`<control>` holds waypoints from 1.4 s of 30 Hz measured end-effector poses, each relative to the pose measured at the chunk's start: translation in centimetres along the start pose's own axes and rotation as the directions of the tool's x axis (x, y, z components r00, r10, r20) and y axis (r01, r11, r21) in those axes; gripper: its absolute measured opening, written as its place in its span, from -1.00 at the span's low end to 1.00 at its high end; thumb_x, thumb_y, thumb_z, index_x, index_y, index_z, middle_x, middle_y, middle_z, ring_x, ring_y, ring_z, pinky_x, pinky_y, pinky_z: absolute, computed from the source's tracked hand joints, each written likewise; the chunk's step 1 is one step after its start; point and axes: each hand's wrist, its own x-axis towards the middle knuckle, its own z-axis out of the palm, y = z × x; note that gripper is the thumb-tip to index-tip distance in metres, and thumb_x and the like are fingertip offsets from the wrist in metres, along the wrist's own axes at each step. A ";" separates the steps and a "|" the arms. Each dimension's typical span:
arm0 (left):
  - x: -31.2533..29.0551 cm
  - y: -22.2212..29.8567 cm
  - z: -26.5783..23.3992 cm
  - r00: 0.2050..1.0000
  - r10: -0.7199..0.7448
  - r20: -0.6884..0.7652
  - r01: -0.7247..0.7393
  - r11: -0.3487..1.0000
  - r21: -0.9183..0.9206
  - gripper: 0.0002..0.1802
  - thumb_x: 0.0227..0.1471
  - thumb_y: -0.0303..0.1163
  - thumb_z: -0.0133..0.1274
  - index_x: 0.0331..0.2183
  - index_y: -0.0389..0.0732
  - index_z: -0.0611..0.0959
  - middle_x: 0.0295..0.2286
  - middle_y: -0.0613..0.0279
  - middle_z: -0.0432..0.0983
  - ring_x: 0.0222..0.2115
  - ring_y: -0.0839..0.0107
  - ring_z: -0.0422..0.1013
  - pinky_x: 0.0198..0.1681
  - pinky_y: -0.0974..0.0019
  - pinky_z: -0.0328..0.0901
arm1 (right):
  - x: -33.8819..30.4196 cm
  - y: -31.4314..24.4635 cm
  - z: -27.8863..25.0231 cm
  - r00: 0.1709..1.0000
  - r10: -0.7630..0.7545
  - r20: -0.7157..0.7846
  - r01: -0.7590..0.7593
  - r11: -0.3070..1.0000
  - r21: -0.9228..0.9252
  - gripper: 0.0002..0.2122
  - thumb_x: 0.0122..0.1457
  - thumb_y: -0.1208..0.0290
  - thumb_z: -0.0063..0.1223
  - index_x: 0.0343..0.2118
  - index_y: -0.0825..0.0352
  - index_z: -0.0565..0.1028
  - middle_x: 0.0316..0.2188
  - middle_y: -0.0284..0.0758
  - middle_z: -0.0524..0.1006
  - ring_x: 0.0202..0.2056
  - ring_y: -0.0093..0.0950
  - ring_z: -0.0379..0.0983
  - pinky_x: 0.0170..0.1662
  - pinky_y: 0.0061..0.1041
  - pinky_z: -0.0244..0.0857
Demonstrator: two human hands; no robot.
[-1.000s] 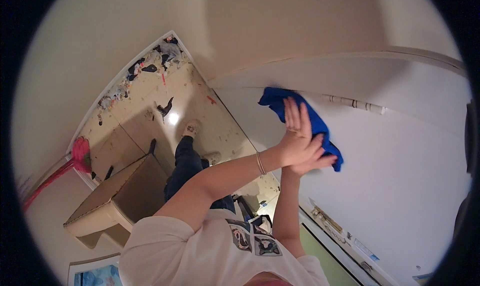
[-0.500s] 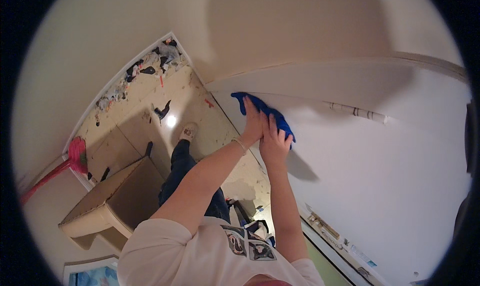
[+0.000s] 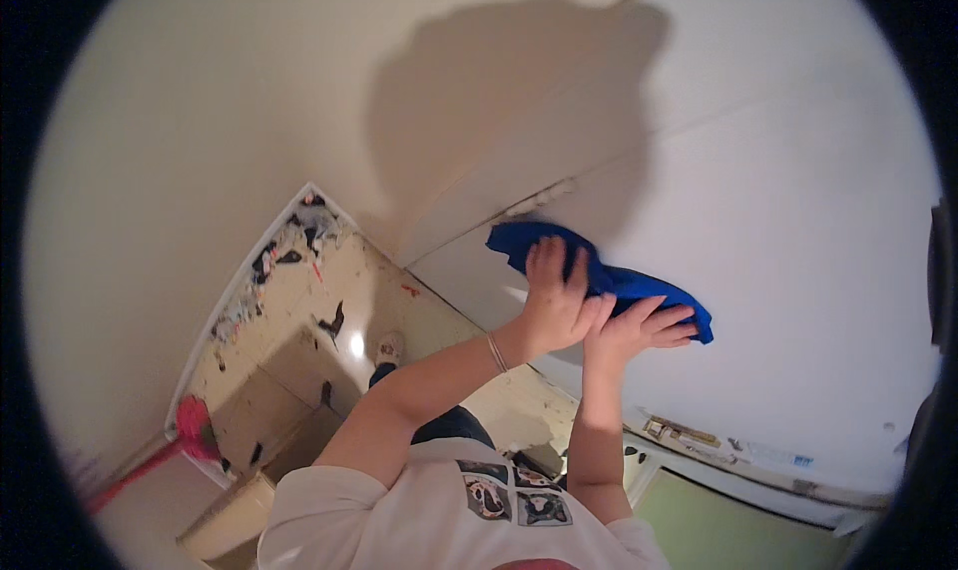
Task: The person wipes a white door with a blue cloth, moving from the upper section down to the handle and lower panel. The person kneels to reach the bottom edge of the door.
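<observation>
A blue cloth lies pressed against a large smooth white panel. My left hand is on the cloth's left half, its fingers apart and laid over the fabric. Beside it, on the lower right part of the cloth, rests my right hand, with fingers stretched out and spread. The two hands touch near the thumbs. Both palms face the panel, so the surface under them is hidden. A thin bracelet circles my left wrist.
Scraps of litter line the floor's edge at left, near a pink broom. A beige piece of furniture stands at lower left. Small items lie on a ledge below the panel. A pale strip sits above the cloth.
Both hands and the cloth have moved right across the panel. The hands are farther apart, and the cloth is spread wider. The whole view has shifted too.
</observation>
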 end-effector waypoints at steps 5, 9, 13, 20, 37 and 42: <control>5.1 4.2 -0.7 0.916 0.392 0.080 -0.398 0.914 0.078 -0.36 -0.25 0.02 0.11 -0.06 -0.03 0.51 -0.05 -0.03 0.22 -0.22 0.00 0.17 -0.25 -0.03 0.03 | 2.7 2.8 -4.4 0.961 0.275 0.035 -0.276 0.961 0.005 -0.17 -0.02 0.04 -0.01 0.25 0.34 -0.10 0.24 0.19 -0.33 0.19 0.34 -0.51 0.05 0.38 -0.65; 14.2 8.1 -4.6 0.800 0.589 -0.112 -0.548 0.794 0.262 -0.33 -0.25 0.12 0.16 -0.06 0.05 0.53 0.00 -0.01 0.22 -0.09 -0.22 0.14 -0.09 -0.39 -0.09 | 10.4 3.2 -8.7 0.920 0.368 -0.133 -0.357 0.929 0.101 -0.15 0.00 0.08 0.03 0.25 0.40 -0.13 0.25 0.18 -0.32 0.24 0.21 -0.47 0.13 0.25 -0.58; 19.3 13.3 -6.4 0.751 0.633 -0.187 -0.553 0.758 0.345 -0.33 -0.17 0.14 0.06 0.02 0.17 0.47 0.15 0.04 0.08 0.12 -0.13 0.02 0.01 -0.30 -0.14 | 16.1 4.5 -11.7 0.884 0.398 -0.245 -0.358 0.914 0.190 -0.15 0.01 0.05 0.05 0.25 0.39 -0.11 0.25 0.15 -0.34 0.25 0.18 -0.48 0.15 0.23 -0.53; 13.0 8.6 -3.9 0.764 0.632 0.129 -0.631 0.691 0.353 -0.38 -0.07 0.10 0.01 0.00 0.03 0.48 0.13 -0.40 -0.11 0.09 -0.52 -0.18 0.02 -0.52 -0.29 | 8.5 4.6 -7.1 0.900 0.393 -0.187 -0.383 0.920 0.086 -0.37 -0.11 -0.05 0.12 -0.01 0.27 0.38 0.16 0.22 -0.04 0.13 0.28 -0.16 0.07 0.33 -0.31; 18.8 27.1 -1.4 0.710 0.698 -0.092 -0.631 0.688 0.358 -0.41 0.01 -0.06 -0.04 0.09 0.02 0.40 0.19 -0.23 -0.15 0.18 -0.33 -0.28 0.08 -0.36 -0.31 | 17.7 17.5 -18.5 0.837 0.312 -0.449 -0.269 0.950 0.158 -0.36 -0.09 0.11 0.19 0.11 0.14 0.32 0.20 -0.02 0.07 0.17 0.09 -0.04 0.10 0.18 -0.16; 16.1 28.8 1.8 0.701 0.712 -0.044 -0.642 0.656 0.397 -0.43 -0.04 0.00 -0.03 0.05 0.12 0.46 0.19 -0.19 -0.08 0.16 -0.35 -0.19 0.06 -0.37 -0.27 | 14.1 20.1 -17.4 0.839 0.340 -0.425 -0.319 0.940 0.123 -0.41 -0.02 0.10 0.11 0.12 0.12 0.30 0.22 -0.10 0.06 0.18 0.11 -0.09 0.11 0.16 -0.19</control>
